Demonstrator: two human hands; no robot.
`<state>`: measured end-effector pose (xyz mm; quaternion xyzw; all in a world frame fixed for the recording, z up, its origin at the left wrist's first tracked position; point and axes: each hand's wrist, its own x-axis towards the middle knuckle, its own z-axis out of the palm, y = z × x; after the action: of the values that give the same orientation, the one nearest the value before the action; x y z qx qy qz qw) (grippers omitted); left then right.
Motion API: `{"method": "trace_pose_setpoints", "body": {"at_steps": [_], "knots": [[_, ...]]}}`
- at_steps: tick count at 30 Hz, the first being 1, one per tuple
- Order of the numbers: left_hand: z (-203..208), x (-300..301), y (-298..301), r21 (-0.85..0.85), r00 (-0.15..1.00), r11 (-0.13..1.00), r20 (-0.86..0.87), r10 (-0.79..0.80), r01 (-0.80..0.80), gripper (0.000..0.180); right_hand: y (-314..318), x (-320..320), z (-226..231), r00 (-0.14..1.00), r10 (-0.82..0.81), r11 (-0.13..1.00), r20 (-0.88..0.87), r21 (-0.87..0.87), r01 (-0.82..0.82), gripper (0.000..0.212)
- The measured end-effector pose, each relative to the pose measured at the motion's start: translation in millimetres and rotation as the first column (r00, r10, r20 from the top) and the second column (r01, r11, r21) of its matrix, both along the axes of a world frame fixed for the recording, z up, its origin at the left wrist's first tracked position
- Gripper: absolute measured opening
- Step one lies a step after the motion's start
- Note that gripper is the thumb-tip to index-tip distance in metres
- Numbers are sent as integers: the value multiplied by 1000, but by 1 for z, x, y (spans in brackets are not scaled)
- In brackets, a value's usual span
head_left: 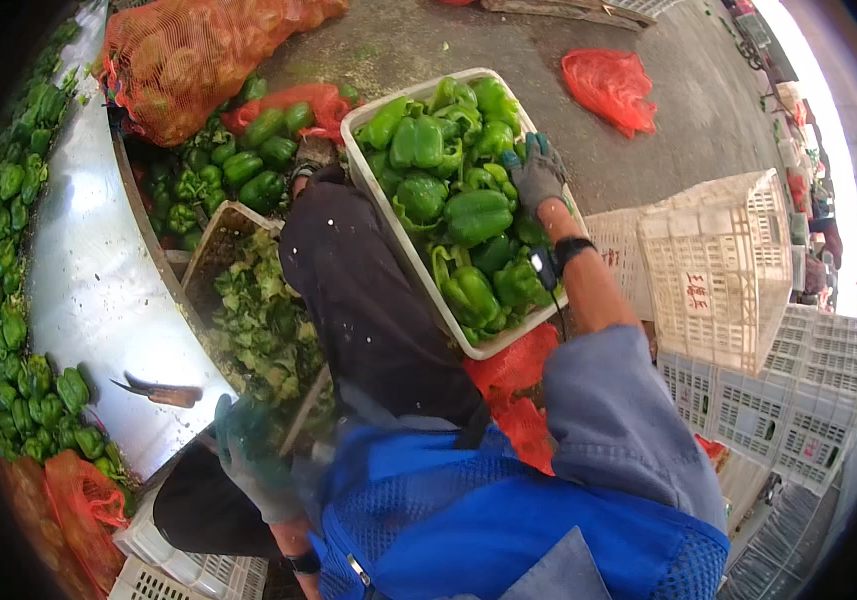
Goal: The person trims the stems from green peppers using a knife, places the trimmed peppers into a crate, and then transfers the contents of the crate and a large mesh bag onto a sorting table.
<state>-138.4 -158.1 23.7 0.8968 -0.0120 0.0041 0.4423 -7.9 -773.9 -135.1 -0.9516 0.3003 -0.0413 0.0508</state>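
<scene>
A white crate (357,150) full of green bell peppers (479,217) stands tilted beside my leg. My right hand (537,175), in a grey glove with green fingertips, rests at the crate's right rim. Its fingers are stretched out over the peppers and grip nothing that I can see. Near the lower left, my left hand (247,450) is in a grey and green glove, smeared by motion, so its fingers cannot be read. It is by the corner of the metal table (99,290). On that table lies a curved knife (161,393) with a wooden handle, apart from the hand.
Green scraps fill a bin (212,243) between my legs and the table. More peppers (11,310) line the table's far left. A stuffed orange mesh sack (184,65) stands at the upper left. White crates (724,275) stack at right; a red net (611,90) lies on the floor.
</scene>
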Motion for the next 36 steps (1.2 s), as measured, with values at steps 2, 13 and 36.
{"method": "trace_pose_setpoints", "body": {"at_steps": [2,13,36], "knots": [[3,2,-8,269,960,942,140,-244,200,56,-21,-3,8,999,52,998,-8,41,-52,83],[15,-9,-12,-183,991,977,-96,91,-107,47,115,-19,62,924,381,925,41,-9,-381,76],[20,-21,11,419,904,877,238,-357,236,58,133,-134,32,961,243,970,-135,19,-243,95]]}}
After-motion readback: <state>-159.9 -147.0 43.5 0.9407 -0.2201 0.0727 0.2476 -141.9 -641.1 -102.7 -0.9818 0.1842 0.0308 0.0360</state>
